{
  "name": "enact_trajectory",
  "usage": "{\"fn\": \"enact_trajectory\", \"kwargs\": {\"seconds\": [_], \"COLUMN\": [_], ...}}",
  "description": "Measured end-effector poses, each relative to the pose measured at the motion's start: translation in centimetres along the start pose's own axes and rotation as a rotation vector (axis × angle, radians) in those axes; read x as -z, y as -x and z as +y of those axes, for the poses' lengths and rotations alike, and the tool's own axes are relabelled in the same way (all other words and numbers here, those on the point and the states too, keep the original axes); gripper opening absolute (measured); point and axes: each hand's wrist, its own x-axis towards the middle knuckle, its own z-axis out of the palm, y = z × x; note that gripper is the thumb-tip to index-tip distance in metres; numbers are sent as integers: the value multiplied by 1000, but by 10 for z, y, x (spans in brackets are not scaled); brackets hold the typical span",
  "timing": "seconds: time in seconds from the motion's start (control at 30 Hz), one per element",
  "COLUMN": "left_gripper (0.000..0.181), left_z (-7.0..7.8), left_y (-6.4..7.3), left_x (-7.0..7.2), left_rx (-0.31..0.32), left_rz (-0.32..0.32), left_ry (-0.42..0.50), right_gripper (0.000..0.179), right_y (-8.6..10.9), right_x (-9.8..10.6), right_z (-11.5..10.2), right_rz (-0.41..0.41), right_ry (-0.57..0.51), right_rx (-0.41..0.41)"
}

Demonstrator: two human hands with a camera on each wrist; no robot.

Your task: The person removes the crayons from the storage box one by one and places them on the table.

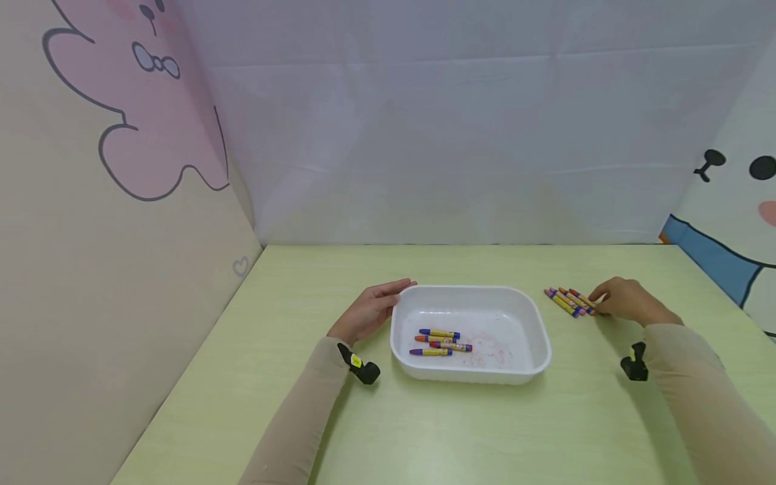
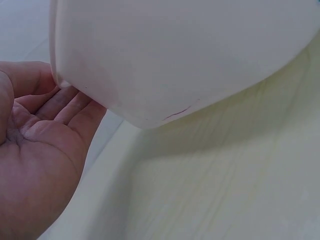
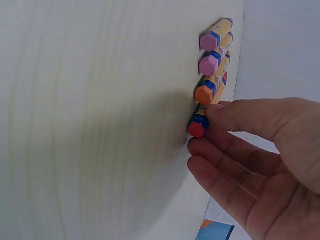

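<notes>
A white plastic tray (image 1: 527, 330) stands on the table in the head view. My left hand (image 1: 370, 313) grips its left back corner, thumb at the rim and fingers against the outer wall, as the left wrist view shows. Several crayons with yellow wrappers lie in the tray, among them a blue one (image 1: 439, 333) and a purple one (image 1: 430, 352). To the right of the tray, my right hand (image 1: 633, 301) pinches a red crayon (image 3: 198, 128) at the near end of a row. Beside it lie an orange crayon (image 3: 204, 94), a pink one (image 3: 209, 64) and a mauve one (image 3: 210, 42).
The pale green table (image 1: 461, 431) ends at a white back wall (image 1: 461, 155). Printed side panels stand left and right, with a pink cartoon animal (image 1: 164, 121) on the left one. Faint red marks show on the tray's floor.
</notes>
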Motion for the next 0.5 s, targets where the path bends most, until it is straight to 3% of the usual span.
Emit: {"fn": "enact_trajectory", "kwargs": {"seconds": [0.27,0.5], "left_gripper": [45,46], "left_z": [0,-3], "left_y": [1,0], "left_x": [-2,1], "left_rx": [-8,-15], "left_rz": [14,-11], "left_ry": [10,6], "right_gripper": [33,31], "right_y": [3,5], "right_x": [5,12], "right_z": [-3,-14], "right_rz": [22,53], "right_ry": [-1,-10], "right_rx": [22,37]}}
